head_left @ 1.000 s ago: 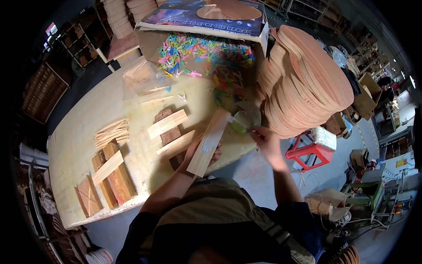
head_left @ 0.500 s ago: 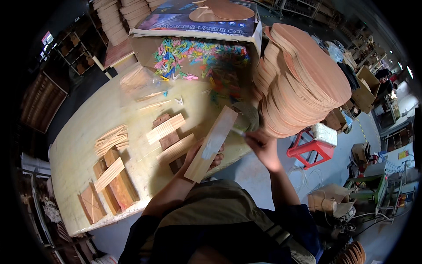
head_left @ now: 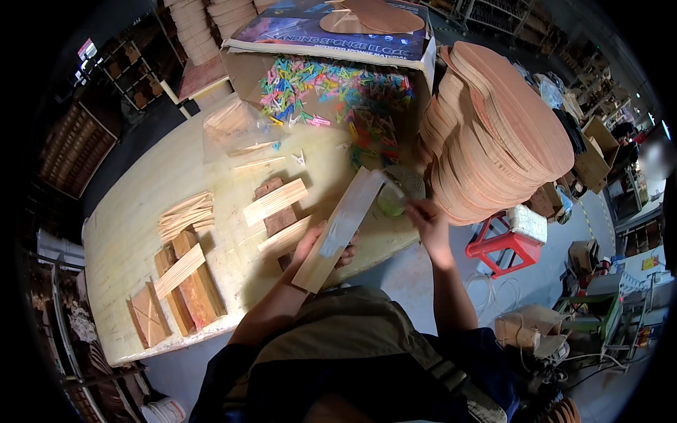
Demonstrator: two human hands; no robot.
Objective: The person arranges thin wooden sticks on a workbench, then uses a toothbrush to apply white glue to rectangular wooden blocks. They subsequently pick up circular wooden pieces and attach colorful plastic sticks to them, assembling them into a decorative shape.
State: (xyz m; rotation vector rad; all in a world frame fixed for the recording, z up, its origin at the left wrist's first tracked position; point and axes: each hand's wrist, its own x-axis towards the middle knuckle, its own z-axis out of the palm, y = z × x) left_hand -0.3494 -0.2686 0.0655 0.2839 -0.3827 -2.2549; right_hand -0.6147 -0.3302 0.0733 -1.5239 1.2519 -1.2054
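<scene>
**Coated board held off the surface by one hand**

The pale surface [head_left: 137,247] fills the left and middle of the scene. At its right stands a tall stack of curved wooden sheets [head_left: 493,141]; its layers sit unevenly, so a bump from the right elbow or forearm could shift them. On the far side an open box [head_left: 282,29] lies with its mouth facing near, and a red stool [head_left: 504,247] stands on the floor to the right.

The pale wooden board [head_left: 342,224] is raised above the near edge of the surface, slanting from near left to far right, with a whitish, wet-looking layer over much of its face. The left hand [head_left: 308,245] is wrapped around its middle from beneath, leaving both ends unsupported; too hard a push at the far end could tilt it, and fingers straying onto the face could smear the layer.

The right hand [head_left: 430,222] is drawn together, apparently pinching a slim tool, too blurred to identify, near the board's far end. Just beyond, a greenish container [head_left: 391,204] sits close enough for a careless sweep to knock it. Smallest are the coloured clips [head_left: 310,84] spilling from the box.
</scene>
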